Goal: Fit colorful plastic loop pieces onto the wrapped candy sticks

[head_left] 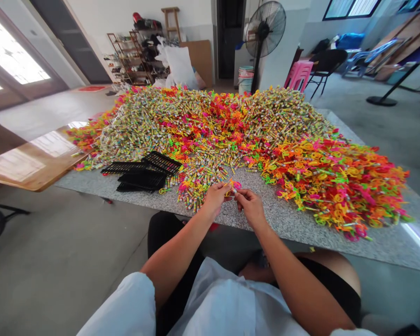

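Near the table's front edge my left hand (216, 197) pinches small bright plastic pieces (236, 185), orange and pink with ring-shaped ends. My right hand (251, 204) meets it from the right, thumb and fingertips closed at a small whitish end of the same pieces. Exactly what lies between the right fingertips is too small to tell. Just beyond my hands lies a loose heap of short yellow-green printed tubes (205, 170). To the right spreads a big pile of orange, yellow, pink and green plastic pieces (339, 179) with ring-like ends.
Black slotted trays (143, 172) are stacked left of my hands. Larger tube mounds (136, 121) cover the back of the speckled stone table (266, 205). A wooden table (31, 161) adjoins at left. Behind stand a fan (265, 28), pink stools (300, 73) and a shelf rack (131, 56).
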Action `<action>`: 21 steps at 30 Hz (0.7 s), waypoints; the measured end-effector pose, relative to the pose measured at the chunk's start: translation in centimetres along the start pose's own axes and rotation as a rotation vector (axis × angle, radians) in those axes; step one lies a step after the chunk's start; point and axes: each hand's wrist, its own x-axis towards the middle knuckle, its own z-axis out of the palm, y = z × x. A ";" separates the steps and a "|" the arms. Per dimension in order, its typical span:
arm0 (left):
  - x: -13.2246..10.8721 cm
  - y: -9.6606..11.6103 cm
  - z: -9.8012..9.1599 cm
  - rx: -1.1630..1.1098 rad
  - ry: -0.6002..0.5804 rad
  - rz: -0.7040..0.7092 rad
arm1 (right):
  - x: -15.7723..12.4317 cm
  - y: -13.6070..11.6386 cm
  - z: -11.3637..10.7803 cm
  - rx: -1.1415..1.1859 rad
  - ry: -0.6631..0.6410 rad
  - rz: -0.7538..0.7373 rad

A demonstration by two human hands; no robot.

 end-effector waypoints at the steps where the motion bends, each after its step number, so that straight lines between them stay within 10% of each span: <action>1: 0.0 0.1 0.1 -0.013 -0.001 -0.002 | 0.1 -0.2 0.0 0.033 0.006 0.002; 21: -0.4 0.3 1.2 -0.069 -0.038 0.078 | 0.1 -0.7 0.5 0.388 0.048 0.149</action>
